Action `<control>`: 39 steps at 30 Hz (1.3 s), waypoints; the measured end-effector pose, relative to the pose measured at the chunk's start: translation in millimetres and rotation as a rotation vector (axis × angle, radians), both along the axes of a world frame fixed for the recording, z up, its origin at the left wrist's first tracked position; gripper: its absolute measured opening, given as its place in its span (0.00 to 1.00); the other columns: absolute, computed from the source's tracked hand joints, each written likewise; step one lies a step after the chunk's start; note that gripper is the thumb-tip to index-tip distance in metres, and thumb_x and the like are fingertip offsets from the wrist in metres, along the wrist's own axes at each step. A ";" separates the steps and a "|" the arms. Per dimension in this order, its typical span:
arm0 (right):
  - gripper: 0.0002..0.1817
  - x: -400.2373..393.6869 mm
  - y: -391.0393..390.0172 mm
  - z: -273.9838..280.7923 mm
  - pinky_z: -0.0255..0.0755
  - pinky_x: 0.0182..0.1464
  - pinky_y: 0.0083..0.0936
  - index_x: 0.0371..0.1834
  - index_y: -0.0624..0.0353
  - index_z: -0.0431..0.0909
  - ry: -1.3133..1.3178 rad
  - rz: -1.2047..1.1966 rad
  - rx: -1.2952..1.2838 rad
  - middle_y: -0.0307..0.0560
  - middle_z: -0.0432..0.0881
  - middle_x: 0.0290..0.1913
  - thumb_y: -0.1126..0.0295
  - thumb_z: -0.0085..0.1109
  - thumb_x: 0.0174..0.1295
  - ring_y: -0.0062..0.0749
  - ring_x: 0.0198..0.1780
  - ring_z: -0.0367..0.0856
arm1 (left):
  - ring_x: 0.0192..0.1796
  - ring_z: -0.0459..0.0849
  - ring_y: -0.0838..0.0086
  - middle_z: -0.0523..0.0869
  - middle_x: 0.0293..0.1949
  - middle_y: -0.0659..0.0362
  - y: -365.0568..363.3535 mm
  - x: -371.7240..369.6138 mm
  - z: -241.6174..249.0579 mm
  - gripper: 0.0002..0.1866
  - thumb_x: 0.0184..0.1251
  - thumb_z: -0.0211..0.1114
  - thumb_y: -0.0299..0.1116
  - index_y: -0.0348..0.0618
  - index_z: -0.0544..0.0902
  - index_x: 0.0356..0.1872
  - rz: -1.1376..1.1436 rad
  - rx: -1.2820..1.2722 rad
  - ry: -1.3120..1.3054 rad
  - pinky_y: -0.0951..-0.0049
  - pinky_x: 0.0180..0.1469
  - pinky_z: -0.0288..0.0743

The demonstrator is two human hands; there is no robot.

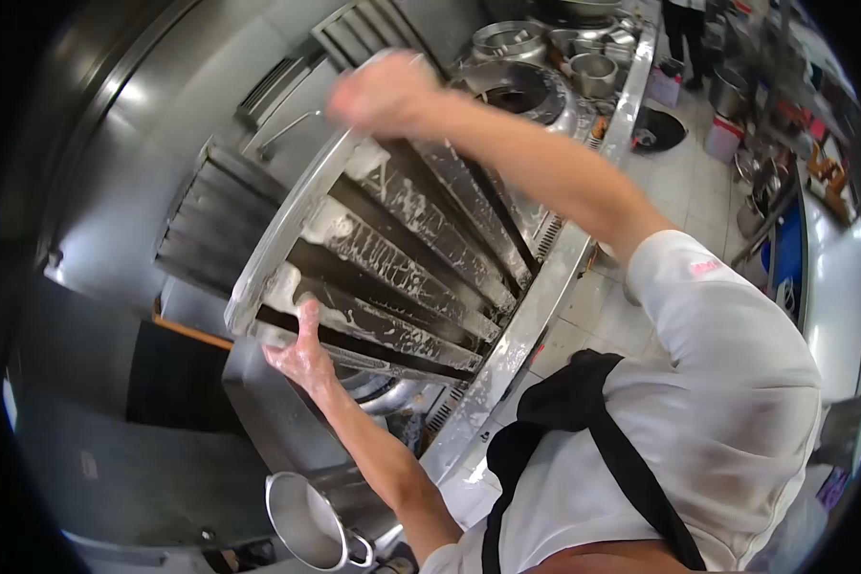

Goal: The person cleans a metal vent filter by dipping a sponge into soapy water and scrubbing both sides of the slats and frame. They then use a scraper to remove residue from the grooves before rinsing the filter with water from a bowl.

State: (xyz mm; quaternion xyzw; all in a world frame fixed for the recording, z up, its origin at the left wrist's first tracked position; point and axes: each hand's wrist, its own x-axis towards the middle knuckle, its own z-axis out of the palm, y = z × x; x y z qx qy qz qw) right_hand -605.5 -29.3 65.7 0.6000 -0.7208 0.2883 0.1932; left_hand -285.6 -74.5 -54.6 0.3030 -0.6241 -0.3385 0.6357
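Observation:
A metal baffle filter (407, 253) with long slats leans at a slant in front of me, its slats streaked with white suds. Thick foam (328, 222) sits along its upper left end. My left hand (301, 359) grips the lower left corner of the frame, thumb on the near face and fingers partly hidden behind the edge. At the top corner of the filter is my right hand (387, 93), blurred by motion and curled closed. What it holds, if anything, I cannot make out.
Another slatted filter (222, 206) rests against the steel wall. Below stands a steel pot (306, 521). Burners (512, 91) and a metal pot (593, 75) line the counter (555, 301) beyond. A black wok (658, 129) lies on the tiled floor; a person (684, 33) stands far back.

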 end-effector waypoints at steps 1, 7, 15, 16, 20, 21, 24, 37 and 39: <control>0.16 39.7 -9.0 -1.3 0.79 0.36 0.43 0.33 0.46 0.85 -0.013 0.255 -0.046 0.47 0.88 0.32 0.50 0.51 0.63 0.45 0.36 0.88 | 0.48 0.84 0.70 0.87 0.49 0.53 -4.4 -1.8 -0.2 0.32 0.49 0.84 0.24 0.29 0.80 0.57 -0.097 0.080 0.071 0.68 0.56 0.78; 0.10 212.5 -57.4 -21.7 0.70 0.26 0.41 0.18 0.41 0.85 0.175 0.429 -0.463 0.36 0.87 0.24 0.54 0.59 0.47 0.35 0.27 0.87 | 0.48 0.82 0.70 0.86 0.49 0.52 -26.5 15.4 -13.5 0.22 0.59 0.78 0.28 0.34 0.81 0.52 -0.036 0.013 -0.050 0.66 0.53 0.79; 0.11 44.0 9.0 -5.5 0.79 0.36 0.45 0.20 0.50 0.82 0.060 0.102 -0.349 0.44 0.85 0.23 0.58 0.57 0.52 0.46 0.29 0.86 | 0.49 0.83 0.68 0.85 0.54 0.49 26.0 47.9 -2.0 0.32 0.58 0.80 0.32 0.31 0.78 0.62 0.139 0.287 0.055 0.66 0.53 0.80; 0.11 80.6 18.4 5.9 0.77 0.35 0.45 0.19 0.48 0.82 0.053 0.169 -0.228 0.42 0.86 0.25 0.58 0.56 0.52 0.44 0.29 0.86 | 0.49 0.83 0.66 0.84 0.55 0.46 29.1 42.6 1.0 0.37 0.56 0.82 0.36 0.31 0.76 0.65 0.077 0.088 -0.013 0.66 0.53 0.80; 0.08 225.3 -19.0 -17.3 0.72 0.30 0.38 0.17 0.37 0.81 0.216 0.376 -0.472 0.33 0.85 0.24 0.55 0.61 0.50 0.32 0.28 0.86 | 0.57 0.79 0.61 0.81 0.60 0.42 -2.7 24.4 -13.5 0.43 0.56 0.82 0.42 0.25 0.73 0.66 0.029 -0.079 -0.104 0.61 0.62 0.73; 0.09 243.5 -33.3 -24.9 0.71 0.30 0.36 0.18 0.40 0.82 0.135 0.354 -0.585 0.32 0.84 0.21 0.53 0.61 0.49 0.31 0.27 0.85 | 0.58 0.79 0.60 0.81 0.59 0.41 -10.1 30.3 -16.3 0.44 0.56 0.82 0.42 0.24 0.71 0.67 0.049 -0.093 -0.153 0.61 0.62 0.73; 0.09 197.6 -5.2 -8.3 0.74 0.27 0.37 0.17 0.44 0.82 0.286 0.422 -0.407 0.36 0.83 0.19 0.55 0.61 0.47 0.35 0.25 0.85 | 0.55 0.82 0.63 0.82 0.58 0.43 31.1 29.3 6.3 0.38 0.59 0.79 0.34 0.28 0.72 0.68 0.084 -0.042 -0.081 0.63 0.58 0.78; 0.09 215.9 12.4 -5.5 0.76 0.25 0.39 0.19 0.44 0.84 0.253 0.526 -0.436 0.38 0.84 0.21 0.55 0.61 0.48 0.36 0.29 0.88 | 0.53 0.82 0.65 0.82 0.57 0.46 26.0 28.8 2.3 0.36 0.55 0.81 0.29 0.26 0.74 0.63 0.045 -0.062 -0.105 0.62 0.58 0.78; 0.11 148.2 39.1 11.5 0.79 0.29 0.43 0.23 0.42 0.85 0.312 0.433 -0.150 0.39 0.87 0.28 0.54 0.58 0.53 0.39 0.31 0.88 | 0.54 0.83 0.66 0.82 0.58 0.46 16.8 41.0 -7.6 0.36 0.54 0.80 0.23 0.27 0.73 0.65 -0.020 -0.016 -0.006 0.65 0.58 0.80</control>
